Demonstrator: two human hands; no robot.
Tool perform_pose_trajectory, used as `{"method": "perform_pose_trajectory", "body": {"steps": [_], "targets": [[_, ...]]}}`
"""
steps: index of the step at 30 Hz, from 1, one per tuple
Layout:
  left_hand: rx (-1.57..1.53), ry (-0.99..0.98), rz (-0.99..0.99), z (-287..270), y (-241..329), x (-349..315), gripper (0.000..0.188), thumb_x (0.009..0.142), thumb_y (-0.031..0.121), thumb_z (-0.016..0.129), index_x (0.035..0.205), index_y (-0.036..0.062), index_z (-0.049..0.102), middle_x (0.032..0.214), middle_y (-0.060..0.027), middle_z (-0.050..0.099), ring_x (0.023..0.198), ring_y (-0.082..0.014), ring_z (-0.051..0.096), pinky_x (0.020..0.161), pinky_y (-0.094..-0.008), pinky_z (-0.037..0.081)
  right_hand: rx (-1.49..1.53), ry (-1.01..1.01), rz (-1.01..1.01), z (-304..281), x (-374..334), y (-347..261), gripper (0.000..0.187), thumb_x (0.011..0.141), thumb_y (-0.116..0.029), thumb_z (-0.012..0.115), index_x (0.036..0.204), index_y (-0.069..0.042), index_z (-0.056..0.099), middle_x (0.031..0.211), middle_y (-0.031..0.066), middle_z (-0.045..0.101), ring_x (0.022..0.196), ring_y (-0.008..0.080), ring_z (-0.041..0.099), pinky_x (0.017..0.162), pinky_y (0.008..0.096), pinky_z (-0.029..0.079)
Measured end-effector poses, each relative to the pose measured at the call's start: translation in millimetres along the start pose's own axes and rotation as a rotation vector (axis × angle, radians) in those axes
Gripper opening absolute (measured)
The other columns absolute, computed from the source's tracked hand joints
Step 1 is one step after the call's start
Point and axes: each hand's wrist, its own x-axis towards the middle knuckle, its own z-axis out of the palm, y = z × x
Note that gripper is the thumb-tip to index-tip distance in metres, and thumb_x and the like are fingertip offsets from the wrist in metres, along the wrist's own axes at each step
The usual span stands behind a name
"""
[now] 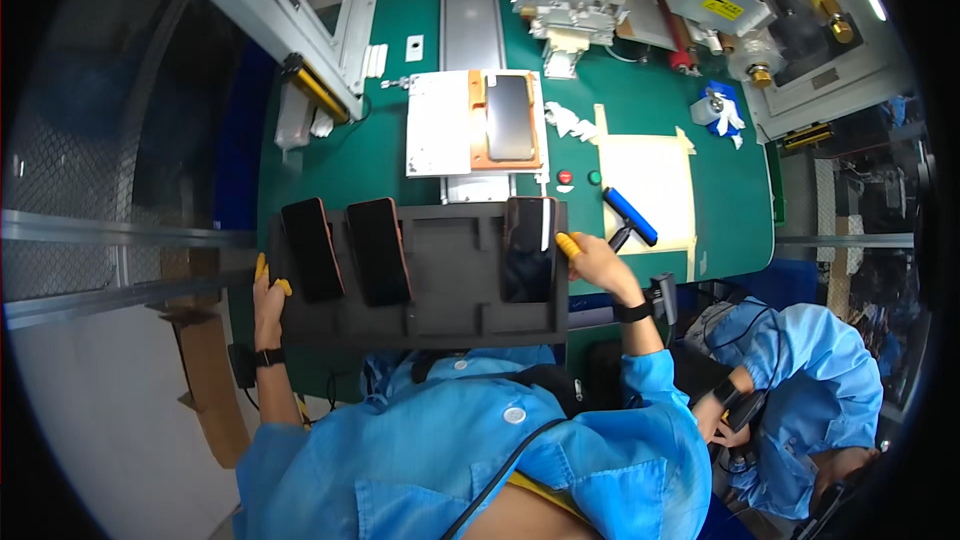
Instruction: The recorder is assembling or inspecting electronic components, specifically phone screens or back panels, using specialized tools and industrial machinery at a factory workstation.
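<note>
Black and compartmented, our tray spans both hands at the near edge of a green worktable; we cannot tell whether the table bears its weight. Reckoned from the tray's middle, our left hand, with yellow finger covers, grips the edge at nine o'clock, while our right hand, also showing yellow, clasps the edge at three.

Dark phones lie in the tray: a first phone just past nine o'clock, a second phone at ten, and a third phone near three, a pale strip down its face. Between twelve and one, a white-and-orange fixture holds a further phone. At two o'clock, a red button and a green button sit beside a cream sheet, where a blue roller lies. Toward four, a blue-clad co-worker bends forward.
</note>
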Motion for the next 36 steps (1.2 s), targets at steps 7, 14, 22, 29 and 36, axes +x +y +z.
{"method": "perform_pose_trajectory", "body": {"steps": [7, 14, 22, 29, 36], "targets": [[0.111, 0.136, 0.049, -22, -21, 5, 0.051, 0.073, -0.006, 0.041, 0.123, -0.0038, 0.041, 0.088, -0.007, 0.056, 0.071, -0.0138, 0.051, 0.065, -0.0232, 0.04, -0.056, 0.367, -0.199, 61, -11, -23, 0.044, 0.076, -0.015, 0.062, 0.111, 0.001, 0.04, 0.076, 0.0247, 0.053, 0.069, 0.0399, 0.055, 0.058, 0.0447, 0.045], [0.713, 0.343, 0.398, -3, 21, 18, 0.048, 0.076, 0.004, 0.054, 0.123, 0.0033, 0.042, 0.112, -0.0202, 0.051, 0.103, -0.025, 0.05, 0.086, -0.0323, 0.04, -0.547, 0.615, -0.364, 92, -23, -49, 0.026, 0.074, -0.017, 0.058, 0.092, 0.002, 0.058, 0.097, 0.0199, 0.048, 0.09, 0.0326, 0.046, 0.073, 0.037, 0.038], [0.288, 0.032, 0.768, 262, 188, 20, 0.023, 0.071, 0.027, 0.058, 0.076, 0.0063, 0.064, 0.063, -0.012, 0.06, 0.062, -0.0291, 0.06, 0.061, -0.0387, 0.048, 0.0, 0.508, -0.366, 94, -15, -36, 0.025, 0.075, -0.005, 0.059, 0.096, 0.004, 0.05, 0.087, 0.0201, 0.048, 0.079, 0.0341, 0.048, 0.068, 0.0389, 0.04], [0.428, -0.087, 0.478, 315, 187, 44, 0.05, 0.063, 0.046, 0.066, 0.099, 0.0113, 0.061, 0.123, -0.017, 0.04, 0.121, -0.0376, 0.021, 0.093, -0.0563, 0.019, 0.399, 0.68, -0.402, 34, 13, 4, 0.027, 0.085, -0.004, 0.051, 0.11, 0.001, 0.044, 0.089, 0.0126, 0.057, 0.083, 0.0189, 0.056, 0.074, 0.0277, 0.044], [-0.556, -0.414, 0.314, 284, 187, 31, 0.017, 0.078, 0.004, 0.055, 0.093, 0.003, 0.048, 0.085, -0.0088, 0.055, 0.076, -0.0152, 0.055, 0.064, -0.0269, 0.046, 0.377, 0.739, -0.407, -14, 137, -3, 0.026, 0.086, -0.008, 0.049, 0.111, -0.001, 0.042, 0.095, 0.0125, 0.055, 0.082, 0.0176, 0.055, 0.07, 0.0275, 0.043]]}}
